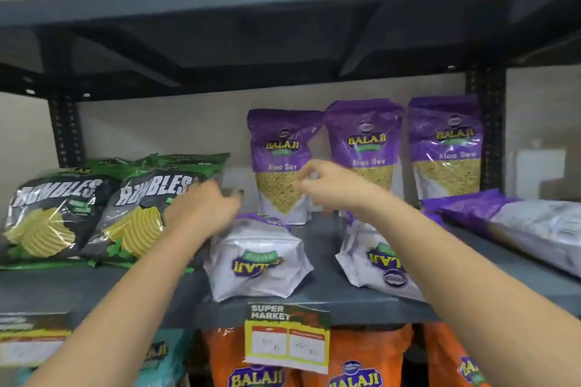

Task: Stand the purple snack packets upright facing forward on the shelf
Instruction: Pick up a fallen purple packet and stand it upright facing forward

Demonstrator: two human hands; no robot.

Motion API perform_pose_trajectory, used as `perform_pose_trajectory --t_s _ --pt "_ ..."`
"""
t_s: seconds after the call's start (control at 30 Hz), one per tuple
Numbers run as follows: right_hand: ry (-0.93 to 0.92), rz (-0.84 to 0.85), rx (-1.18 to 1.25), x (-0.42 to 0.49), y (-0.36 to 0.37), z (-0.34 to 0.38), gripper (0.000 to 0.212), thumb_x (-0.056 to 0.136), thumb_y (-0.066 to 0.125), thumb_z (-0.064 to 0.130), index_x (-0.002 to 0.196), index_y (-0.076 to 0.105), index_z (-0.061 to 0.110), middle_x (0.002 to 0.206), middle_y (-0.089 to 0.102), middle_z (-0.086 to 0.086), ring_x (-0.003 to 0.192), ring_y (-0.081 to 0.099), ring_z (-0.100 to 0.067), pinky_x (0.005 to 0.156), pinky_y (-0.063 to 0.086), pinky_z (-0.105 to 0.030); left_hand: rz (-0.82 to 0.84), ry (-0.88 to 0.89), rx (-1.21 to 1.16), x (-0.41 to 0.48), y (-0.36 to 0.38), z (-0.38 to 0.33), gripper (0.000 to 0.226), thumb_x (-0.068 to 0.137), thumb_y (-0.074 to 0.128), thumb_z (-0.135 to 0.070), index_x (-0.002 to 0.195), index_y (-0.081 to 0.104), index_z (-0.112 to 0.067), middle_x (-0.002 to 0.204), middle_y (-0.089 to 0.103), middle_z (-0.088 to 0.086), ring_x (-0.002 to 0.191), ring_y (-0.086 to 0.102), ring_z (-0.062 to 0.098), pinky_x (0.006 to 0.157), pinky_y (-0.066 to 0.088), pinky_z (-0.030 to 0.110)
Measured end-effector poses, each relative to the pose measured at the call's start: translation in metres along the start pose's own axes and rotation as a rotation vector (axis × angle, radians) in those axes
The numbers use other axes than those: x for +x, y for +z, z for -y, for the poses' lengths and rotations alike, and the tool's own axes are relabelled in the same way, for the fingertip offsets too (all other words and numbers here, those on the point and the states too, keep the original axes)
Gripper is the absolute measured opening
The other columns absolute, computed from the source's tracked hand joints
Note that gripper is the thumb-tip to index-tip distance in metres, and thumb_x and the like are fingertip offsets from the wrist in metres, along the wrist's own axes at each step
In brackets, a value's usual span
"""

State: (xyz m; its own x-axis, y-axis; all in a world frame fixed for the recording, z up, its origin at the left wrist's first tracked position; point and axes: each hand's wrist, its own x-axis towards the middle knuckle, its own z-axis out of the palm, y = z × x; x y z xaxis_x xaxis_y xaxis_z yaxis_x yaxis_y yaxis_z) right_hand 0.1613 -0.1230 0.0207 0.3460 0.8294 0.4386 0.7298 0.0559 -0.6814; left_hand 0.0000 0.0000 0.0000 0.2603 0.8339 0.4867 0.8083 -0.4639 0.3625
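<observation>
Three purple packets upright at 12 o'clock, three flat packets left; left hand and right hand fingers loosely curled, holding nothing.

Three purple packets upright at the back of the shelf, fronts forward: left, middle, right. Two lie flat in front, white bases toward camera. Another lies flat far right.

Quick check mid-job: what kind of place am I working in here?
Most likely a supermarket aisle. A metal shelf holds rows of packaged snacks: purple snack packets and green chip bags. A tag reading "Super Market" hangs on the shelf edge.
</observation>
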Motion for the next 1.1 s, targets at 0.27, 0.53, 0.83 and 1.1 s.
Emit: perform_pose_trajectory --t_s 0.27,0.53,0.83,1.1 --pt "0.314 0.385 -0.307 0.028 0.066 0.003 0.069 0.102 0.029 0.047 0.152 0.02 0.002 0.162 0.02 -0.016 0.144 0.029 -0.033 0.107 0.033 -0.036 0.408 -0.142 -0.195 -0.004 0.016 0.018 0.084 0.088 0.038 -0.065 0.144 0.041 -0.002 0.149 0.044 0.02 0.131 0.049 0.036 0.105 0.042 0.037" --pt "0.307 0.132 -0.051 0.036 0.056 -0.007 0.064 0.089 0.064 0.03 0.142 0.037 0.007 0.102 0.053 -0.009 0.072 0.052 -0.019 0.046 0.038 -0.021 0.268 -0.029 -0.461 0.004 0.013 0.019 0.031 0.083 0.065 -0.045 0.067 0.064 -0.018 0.068 0.066 0.004 0.059 0.063 0.016 0.044 0.042 0.017" --pt "0.126 -0.273 0.064 0.052 0.057 -0.01 0.06 0.071 0.077 0.01 0.113 0.034 0.021 0.081 0.048 0.01 0.074 0.056 -0.015 0.062 0.047 -0.028 0.091 0.082 -0.729 0.027 0.028 0.007 0.033 0.076 0.077 -0.024 0.105 0.06 -0.024 0.105 0.07 0.0 0.103 0.066 0.026 0.093 0.053 0.044" --pt "0.137 -0.374 0.153 0.057 0.08 -0.033 0.09 0.07 0.073 0.007 0.143 0.022 0.021 0.105 0.063 0.003 0.092 0.062 -0.02 0.073 0.045 -0.026 -0.064 0.08 -0.822 0.03 0.067 0.008 0.06 0.076 0.077 -0.022 0.127 0.046 -0.019 0.119 0.068 0.003 0.1 0.063 0.015 0.085 0.046 0.028"
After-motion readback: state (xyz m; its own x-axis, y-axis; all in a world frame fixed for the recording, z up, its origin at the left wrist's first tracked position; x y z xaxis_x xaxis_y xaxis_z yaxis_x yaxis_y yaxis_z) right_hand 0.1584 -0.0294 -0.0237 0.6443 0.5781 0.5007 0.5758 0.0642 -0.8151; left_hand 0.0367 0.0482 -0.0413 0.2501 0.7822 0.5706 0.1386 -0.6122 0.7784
